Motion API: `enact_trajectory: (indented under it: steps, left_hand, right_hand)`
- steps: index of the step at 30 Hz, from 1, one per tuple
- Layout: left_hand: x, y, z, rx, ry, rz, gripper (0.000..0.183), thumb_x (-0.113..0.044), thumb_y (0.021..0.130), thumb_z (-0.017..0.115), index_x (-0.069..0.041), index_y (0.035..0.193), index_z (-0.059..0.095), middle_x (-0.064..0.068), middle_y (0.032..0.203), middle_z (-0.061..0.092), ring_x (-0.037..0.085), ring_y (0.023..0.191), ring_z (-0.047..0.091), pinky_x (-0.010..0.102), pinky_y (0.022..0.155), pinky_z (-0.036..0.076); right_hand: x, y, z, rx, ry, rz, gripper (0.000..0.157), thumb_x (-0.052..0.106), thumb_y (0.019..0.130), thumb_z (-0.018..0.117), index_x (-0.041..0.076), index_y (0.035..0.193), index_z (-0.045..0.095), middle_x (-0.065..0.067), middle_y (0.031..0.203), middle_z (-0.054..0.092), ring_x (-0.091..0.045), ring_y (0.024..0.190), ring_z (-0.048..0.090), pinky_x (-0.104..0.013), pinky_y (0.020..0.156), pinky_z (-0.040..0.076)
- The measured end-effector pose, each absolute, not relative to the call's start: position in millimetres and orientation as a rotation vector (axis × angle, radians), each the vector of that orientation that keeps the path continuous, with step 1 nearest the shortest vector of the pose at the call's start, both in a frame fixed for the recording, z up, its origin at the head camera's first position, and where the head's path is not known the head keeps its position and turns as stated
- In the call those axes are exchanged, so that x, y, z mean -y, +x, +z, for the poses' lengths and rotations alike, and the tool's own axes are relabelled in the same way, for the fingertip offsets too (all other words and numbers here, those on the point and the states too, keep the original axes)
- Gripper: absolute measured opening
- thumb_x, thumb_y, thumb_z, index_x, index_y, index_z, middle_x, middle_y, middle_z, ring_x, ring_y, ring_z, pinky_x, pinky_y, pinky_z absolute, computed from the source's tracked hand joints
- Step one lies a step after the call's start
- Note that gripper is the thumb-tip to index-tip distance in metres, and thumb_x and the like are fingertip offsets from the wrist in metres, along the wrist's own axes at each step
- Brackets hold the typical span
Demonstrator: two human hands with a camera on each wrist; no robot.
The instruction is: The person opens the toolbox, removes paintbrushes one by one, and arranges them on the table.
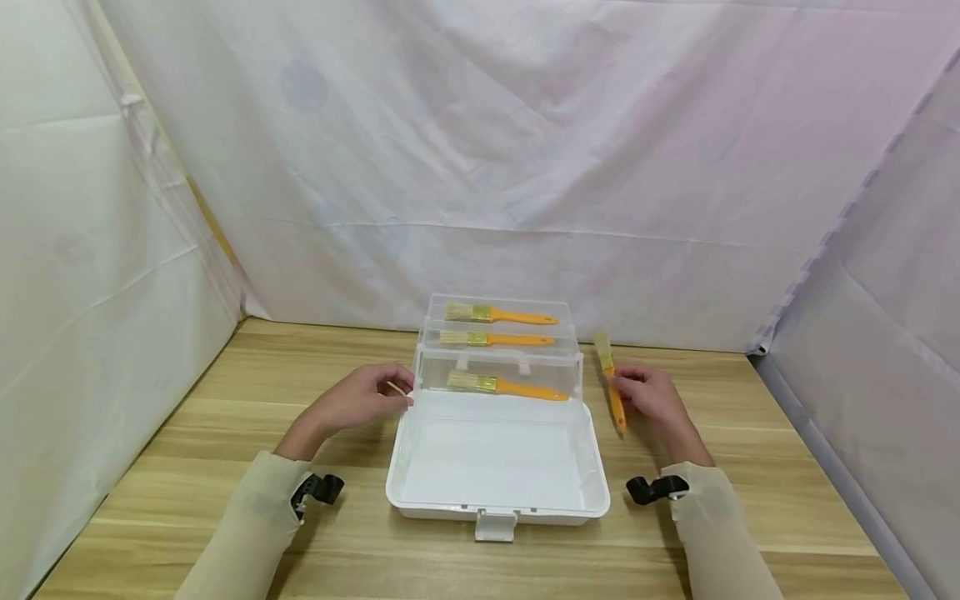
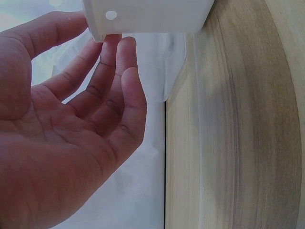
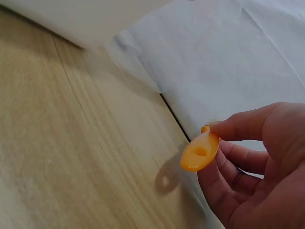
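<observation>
A white toolbox (image 1: 495, 454) with clear fold-out trays (image 1: 498, 362) stands open on the table. Three paintbrushes with orange handles lie in the tiers: a top brush (image 1: 525, 317), a middle brush (image 1: 517, 339) and a lower brush (image 1: 528, 390). My left hand (image 1: 358, 398) is at the box's back left corner; up close, its thumb and fingertips pinch the white corner (image 2: 147, 16). To the right of the box, my right hand (image 1: 651, 396) pinches another paintbrush (image 1: 617, 404) by its orange handle, bristles pointing away. The handle's holed end (image 3: 199, 152) faces the right wrist camera.
A wood-grain table (image 1: 337, 533) carries the box. White cloth walls (image 1: 495, 167) enclose it at the back and both sides. The box's front latch (image 1: 495, 527) hangs down toward me. A black camera mount (image 1: 658, 489) sits at my right wrist.
</observation>
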State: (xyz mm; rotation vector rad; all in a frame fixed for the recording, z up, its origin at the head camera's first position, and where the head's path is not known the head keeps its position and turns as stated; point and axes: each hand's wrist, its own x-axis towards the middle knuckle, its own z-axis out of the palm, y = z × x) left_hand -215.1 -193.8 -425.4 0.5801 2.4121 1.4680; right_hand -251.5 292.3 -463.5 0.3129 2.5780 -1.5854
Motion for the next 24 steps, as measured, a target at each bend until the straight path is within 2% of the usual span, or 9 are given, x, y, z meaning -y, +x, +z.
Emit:
enact_trajectory:
  steps: [11,24]
  left_hand:
    - [193.6,-215.9,-425.8,-2.409,0.576,1.465,0.022,-0.008,0.101,0.074,0.001,0.121,0.07,0.01,0.113,0.072,0.027,0.108,0.068,0.042,0.091,0.058]
    - [194.8,-217.1,-427.4,-2.395,0.588,1.472,0.023,-0.009,0.101,0.074,0.001,0.122,0.07,0.01,0.114,0.071,0.027,0.108,0.068,0.042,0.091,0.058]
  right_hand:
    - [-290.3,-252.1,-469.7,-2.645,0.3,-1.541,0.036,0.015,0.106,0.074,-0.01,0.132,0.07,-0.021,0.117,0.072,-0.017,0.084,0.067,-0.025,0.07,0.061]
    - [-285.0,-249.4,-468.9,-2.706,0.322,-1.449,0.036,0.015,0.106,0.073,-0.01,0.131,0.07,-0.027,0.122,0.072,-0.017,0.084,0.07,-0.026,0.069,0.062]
